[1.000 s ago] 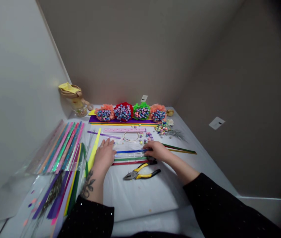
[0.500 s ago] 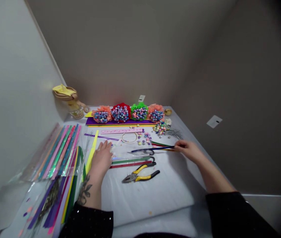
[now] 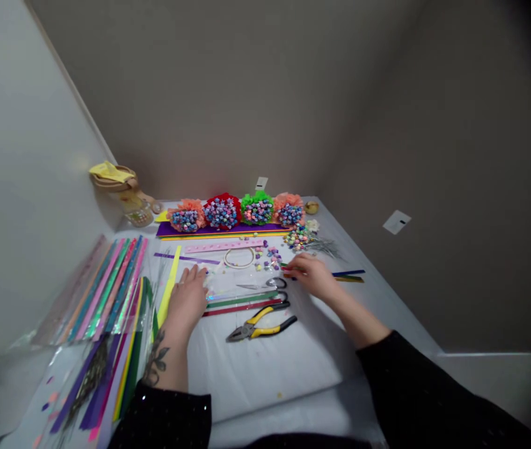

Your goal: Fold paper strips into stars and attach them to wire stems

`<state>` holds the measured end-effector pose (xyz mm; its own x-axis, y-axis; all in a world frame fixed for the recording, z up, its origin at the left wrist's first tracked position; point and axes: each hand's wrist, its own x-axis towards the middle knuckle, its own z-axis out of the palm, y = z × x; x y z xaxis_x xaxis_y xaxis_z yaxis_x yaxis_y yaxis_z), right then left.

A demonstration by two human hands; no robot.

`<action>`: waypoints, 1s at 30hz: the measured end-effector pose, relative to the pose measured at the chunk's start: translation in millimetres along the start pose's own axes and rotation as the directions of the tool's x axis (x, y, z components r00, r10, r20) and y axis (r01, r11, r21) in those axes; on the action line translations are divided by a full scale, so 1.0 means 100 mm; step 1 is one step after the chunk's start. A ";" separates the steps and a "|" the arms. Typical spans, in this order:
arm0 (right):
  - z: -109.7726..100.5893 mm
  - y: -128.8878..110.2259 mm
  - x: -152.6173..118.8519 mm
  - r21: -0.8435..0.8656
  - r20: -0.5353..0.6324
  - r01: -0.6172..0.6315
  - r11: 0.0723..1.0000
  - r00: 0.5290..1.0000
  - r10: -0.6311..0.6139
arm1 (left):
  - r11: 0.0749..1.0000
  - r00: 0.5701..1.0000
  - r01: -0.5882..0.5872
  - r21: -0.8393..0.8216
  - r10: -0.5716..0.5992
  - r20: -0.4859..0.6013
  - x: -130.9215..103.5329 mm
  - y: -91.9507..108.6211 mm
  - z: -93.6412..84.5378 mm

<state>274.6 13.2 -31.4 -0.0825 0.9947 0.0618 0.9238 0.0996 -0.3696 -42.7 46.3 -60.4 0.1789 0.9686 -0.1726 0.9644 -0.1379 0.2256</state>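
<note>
Gathering close together, the fingertips of the right hand sit at the near-left ends of a few narrow strips. They make a narrow grip, though whether they pinch the strips or only rest on them I cannot tell. Beyond the wrist, to the right of the grip, a blue strip and a gold strip show their far ends, lying flat.

Left of the grip, the left hand is spread wide, palm down at the edge of a clear plastic sleeve, apparently steadying it and clasping nothing. A green strip and a red strip lie between the hands, nearer the body.

The strips look very light, thin and bendy; they would likely sag or fan out if held at one end, and crease if squeezed hard. A gentle pinch near the middle, across the flat faces, should suit them best. The sleeve looks slick and limp, better held by an edge. Just left of the grip and slightly nearer the body are scissors; nearer still, pliers lie with handles spread, likely the heaviest and stiffest piece here, best taken by both handles.
</note>
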 end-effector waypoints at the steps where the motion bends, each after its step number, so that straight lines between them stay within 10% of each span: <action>1: 0.07 -0.12 0.07 0.030 0.047 0.071 0.997 0.996 -0.073 | 1.000 1.000 -0.002 -0.005 0.002 -0.007 0.00 0.00 0.00; 9: 0.14 -0.46 0.14 0.136 0.210 0.268 0.954 0.933 -0.292 | 0.998 0.998 -0.043 -0.051 0.041 -0.045 -0.11 0.14 -0.20; 18: 0.38 -0.44 -0.07 0.559 -0.074 0.017 0.829 0.997 0.029 | 0.838 0.897 -0.439 -0.325 0.391 -0.204 -0.23 0.60 0.00; 23: 0.49 -0.74 -0.08 0.941 -0.117 0.057 0.333 0.980 0.162 | 0.748 0.936 -0.353 -0.562 0.279 -0.215 -0.30 0.75 0.01; 30: 0.53 -0.88 -0.16 0.891 -0.255 0.220 0.398 0.966 0.036 | 0.424 0.983 -0.008 -0.906 0.168 0.070 -0.32 0.83 0.01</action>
<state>174.6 -9.7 -49.1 0.0490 0.9580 0.2824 0.0170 0.2819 -0.9593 31.5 3.8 -36.7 0.3516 0.9149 -0.1985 0.2313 0.1206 0.9654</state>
